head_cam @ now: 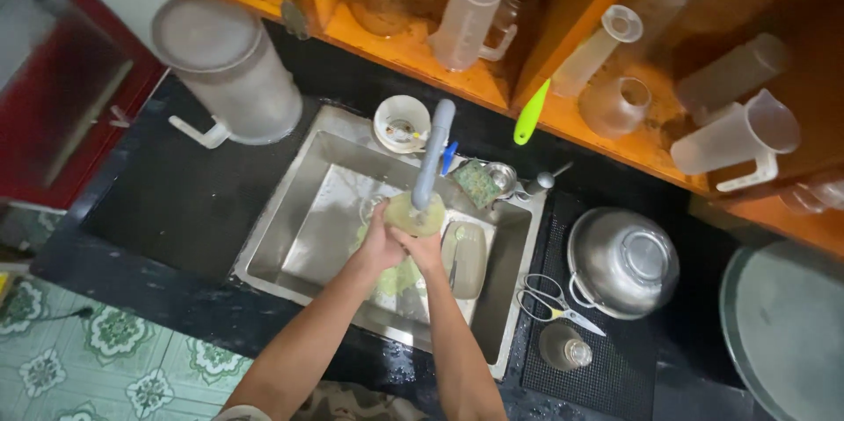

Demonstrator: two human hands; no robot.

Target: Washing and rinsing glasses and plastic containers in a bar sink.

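Both hands are over the middle of the steel sink [290,210], right under the grey faucet [433,153]. The left hand [380,245] is wrapped around the side of a round yellowish-green dish [413,213] and the right hand [425,250] is closed on it from below, so they're basically touching each other. Pretty tight spot: the faucet spout sits right on top of the dish, and an oval bowl [466,256] lies in the basin just beside the right hand. More open basin to the left. On the black surface [176,201] to the right there's scissors [552,302], a steel pot [622,261] and a small bottle [564,349], well apart from the hands.
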